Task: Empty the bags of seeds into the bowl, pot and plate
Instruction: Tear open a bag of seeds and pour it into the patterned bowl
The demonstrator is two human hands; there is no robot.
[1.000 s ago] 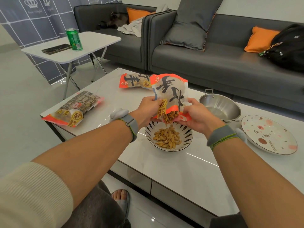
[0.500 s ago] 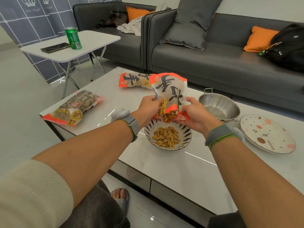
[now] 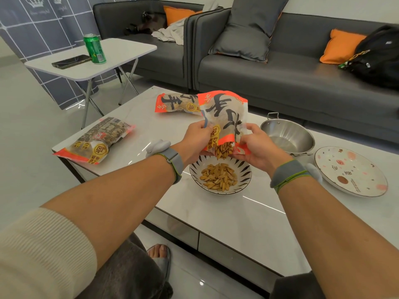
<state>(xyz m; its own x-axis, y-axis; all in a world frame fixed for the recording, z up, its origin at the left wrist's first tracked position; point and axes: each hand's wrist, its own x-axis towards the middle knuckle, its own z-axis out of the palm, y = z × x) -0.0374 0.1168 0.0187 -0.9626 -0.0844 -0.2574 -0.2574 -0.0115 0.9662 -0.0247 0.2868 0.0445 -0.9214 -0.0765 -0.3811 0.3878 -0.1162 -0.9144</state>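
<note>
Both hands, left hand [image 3: 195, 141] and right hand [image 3: 258, 147], gripping seed bag [image 3: 224, 119] over white coffee table [image 3: 248, 216], grey sofa [image 3: 291, 83] behind.

A home living room: grey sofas [image 3: 280, 78] with orange cushions [image 3: 341, 46], a low white desk [image 3: 237, 223], a folding side table [image 3: 121, 52].

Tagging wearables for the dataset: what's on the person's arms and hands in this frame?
Both hands are bare, left hand and right hand, with no gloves or rings visible. Each wrist carries a grey band with a thin green cord: left wristband and right wristband, each with a pale grey rounded module attached. Forearms are bare; a cream ribbed sleeve is pushed up the left arm.
</note>
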